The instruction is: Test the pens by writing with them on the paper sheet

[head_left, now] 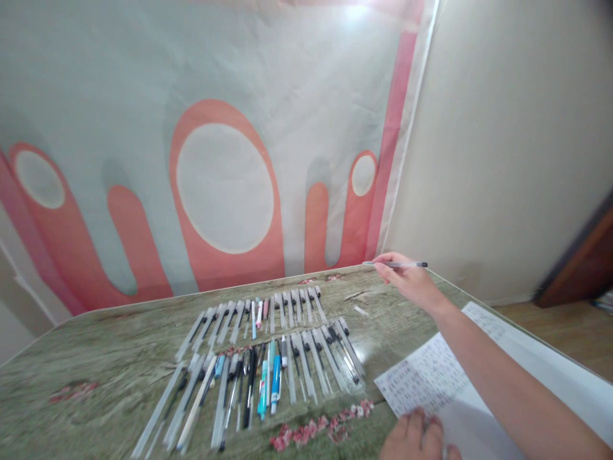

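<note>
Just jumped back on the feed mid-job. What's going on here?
A person at a table holds a pen in their right hand, out toward the table's far right edge, with its dark end pointing right. Their left hand, partly cut off by the frame, is at the near edge of the handwritten paper. To the left, many more pens lie in a back row and a front row.
</note>
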A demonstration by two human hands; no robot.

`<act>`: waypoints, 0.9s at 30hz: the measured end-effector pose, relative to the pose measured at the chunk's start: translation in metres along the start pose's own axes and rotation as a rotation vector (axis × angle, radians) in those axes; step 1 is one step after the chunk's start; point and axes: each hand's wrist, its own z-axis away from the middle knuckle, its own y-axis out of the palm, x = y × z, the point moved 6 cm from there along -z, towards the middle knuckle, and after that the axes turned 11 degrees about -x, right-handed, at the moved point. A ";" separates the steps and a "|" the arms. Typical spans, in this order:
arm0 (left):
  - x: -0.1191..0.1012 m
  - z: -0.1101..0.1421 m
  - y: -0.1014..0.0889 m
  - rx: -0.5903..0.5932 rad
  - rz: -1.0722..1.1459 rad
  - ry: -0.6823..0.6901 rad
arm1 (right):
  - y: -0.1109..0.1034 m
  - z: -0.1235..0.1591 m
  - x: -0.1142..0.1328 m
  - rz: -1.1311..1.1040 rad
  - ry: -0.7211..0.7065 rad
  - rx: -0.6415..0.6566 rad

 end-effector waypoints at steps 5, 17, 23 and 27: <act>0.006 -0.003 -0.020 0.000 -0.073 0.099 | -0.005 0.010 -0.018 -0.046 0.069 0.009; 0.006 -0.016 -0.067 0.163 -0.084 0.036 | -0.028 0.114 -0.090 -0.030 0.469 0.121; 0.005 -0.015 -0.068 0.121 -0.191 0.029 | -0.021 0.135 -0.084 0.021 0.427 0.130; 0.005 -0.014 -0.065 0.140 -0.237 0.059 | -0.047 0.129 -0.107 0.158 0.399 0.005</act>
